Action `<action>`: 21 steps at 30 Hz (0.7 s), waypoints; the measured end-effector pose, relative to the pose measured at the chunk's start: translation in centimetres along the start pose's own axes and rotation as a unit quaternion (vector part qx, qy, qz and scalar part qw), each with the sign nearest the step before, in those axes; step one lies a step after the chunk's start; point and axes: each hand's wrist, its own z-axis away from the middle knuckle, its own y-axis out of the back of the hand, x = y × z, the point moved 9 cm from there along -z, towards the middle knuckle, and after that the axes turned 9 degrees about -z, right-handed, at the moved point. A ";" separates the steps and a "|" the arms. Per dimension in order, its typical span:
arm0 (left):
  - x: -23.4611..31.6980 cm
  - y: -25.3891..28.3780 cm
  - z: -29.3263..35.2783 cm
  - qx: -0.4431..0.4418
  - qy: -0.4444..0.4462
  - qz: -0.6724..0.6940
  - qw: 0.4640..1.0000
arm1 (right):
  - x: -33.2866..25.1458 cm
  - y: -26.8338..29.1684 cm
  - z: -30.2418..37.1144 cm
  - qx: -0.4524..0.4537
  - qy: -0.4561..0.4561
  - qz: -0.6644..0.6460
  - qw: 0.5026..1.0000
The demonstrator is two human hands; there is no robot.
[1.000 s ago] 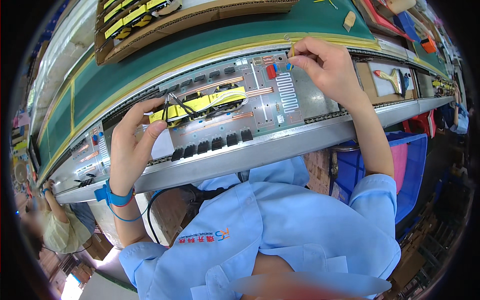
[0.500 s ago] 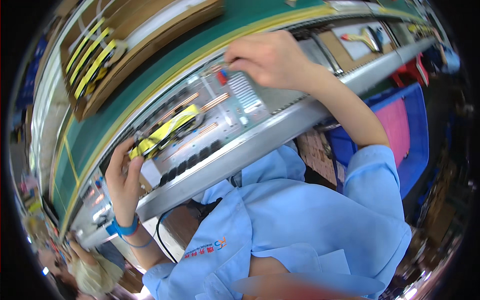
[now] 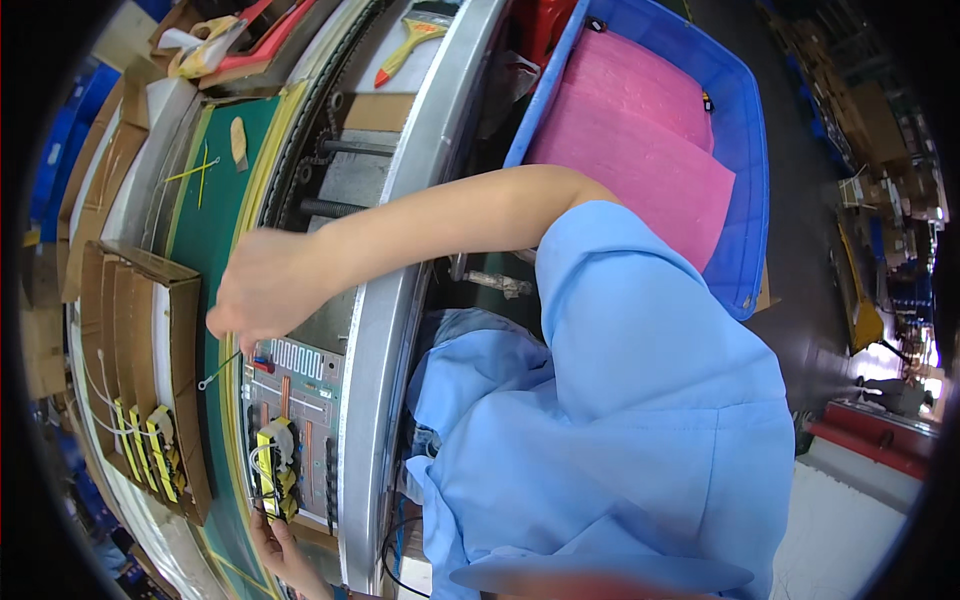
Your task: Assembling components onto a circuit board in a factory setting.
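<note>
A circuit board (image 3: 318,420) with copper strips and a silver zigzag piece lies on the conveyor line. On it sits a yellow-taped component (image 3: 277,468) with white wires. The fingers of my left hand (image 3: 287,562) close at this component's near end, partly hidden by it. My right hand (image 3: 272,285) is closed above the board's far end, slightly blurred. From under its fingertips runs a thin yellow-green wire (image 3: 222,370) with a ring terminal at its end, over the green belt.
An open cardboard box (image 3: 185,285) on the left holds several more yellow-taped components. A brush (image 3: 410,48) lies farther along the line, past metal rollers. Crossed yellow wires (image 3: 203,172) rest on the green belt (image 3: 240,190). A blue bin (image 3: 752,170) with pink sheets stands right.
My view has turned toward the right. My right hand has shifted from the board toward the green belt, and the ring-ended wire now shows below it. My left hand stays by the yellow-taped component.
</note>
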 end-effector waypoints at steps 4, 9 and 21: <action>3.5 0.7 2.9 0.036 0.095 -0.050 0.994 | 2.0 9.9 5.0 0.178 -0.022 0.014 0.984; 3.3 0.4 2.4 0.047 0.200 -0.080 0.975 | 8.3 27.0 23.8 0.428 -0.227 0.086 0.871; -0.4 3.1 -0.8 -0.093 0.106 -0.084 0.986 | 15.6 36.0 79.5 0.322 -0.792 0.319 0.409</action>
